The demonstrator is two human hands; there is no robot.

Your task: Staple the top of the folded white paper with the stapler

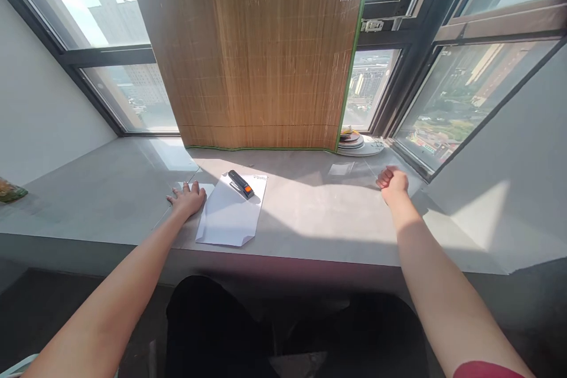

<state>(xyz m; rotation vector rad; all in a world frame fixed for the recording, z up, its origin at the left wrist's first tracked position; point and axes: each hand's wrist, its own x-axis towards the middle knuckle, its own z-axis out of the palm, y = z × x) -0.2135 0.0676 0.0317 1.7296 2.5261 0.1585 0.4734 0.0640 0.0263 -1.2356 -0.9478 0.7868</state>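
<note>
My left hand (188,197) lies flat with fingers spread on the grey window ledge (110,195), just left of a white sheet of paper (228,218) and touching its edge. A black stapler with an orange tip (241,183) rests on the paper's far end. My right hand (392,179) rests far to the right on the ledge with its fingers curled in; nothing shows in it. A small clear plastic piece (341,169) lies on the ledge between the paper and my right hand.
A bamboo blind (261,53) hangs down to the ledge behind the paper. A stack of plates (357,143) sits at the back right by the window. A green-and-yellow object (9,190) lies at the far left edge. Window glass surrounds the ledge.
</note>
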